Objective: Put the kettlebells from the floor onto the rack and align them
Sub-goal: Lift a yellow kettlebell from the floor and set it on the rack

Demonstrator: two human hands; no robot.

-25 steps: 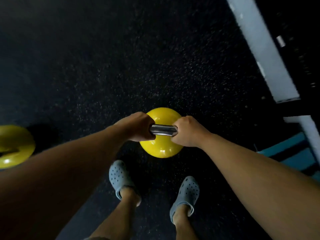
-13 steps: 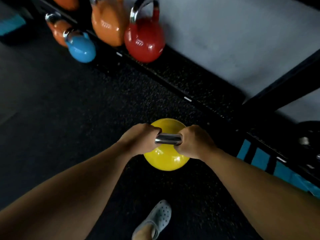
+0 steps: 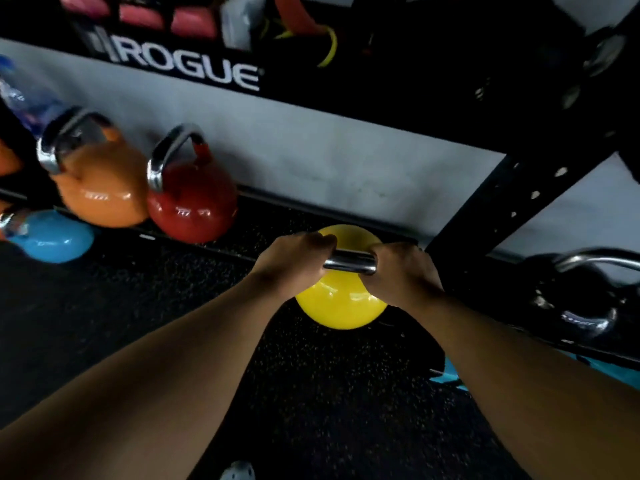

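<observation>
Now both my hands, left [image 3: 294, 261] and right [image 3: 403, 273], clasp the yellow kettlebell [image 3: 341, 299], which has come from open floor to the rack [image 3: 519, 195], beside the red one [image 3: 192, 202].

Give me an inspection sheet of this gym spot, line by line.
Surface: dark speckled rubber floor.
Job's things: yellow kettlebell held by its steel handle, near the rack's low shelf; red kettlebell and orange kettlebell side by side on the shelf; blue kettlebell lower left; black kettlebell right of the upright.
Clutter: water bottle at left.
Grippers: left hand and right hand closed on the handle.
Cables: nothing seen.
Surroundings: ROGUE banner; pink pads above, blurred.
</observation>
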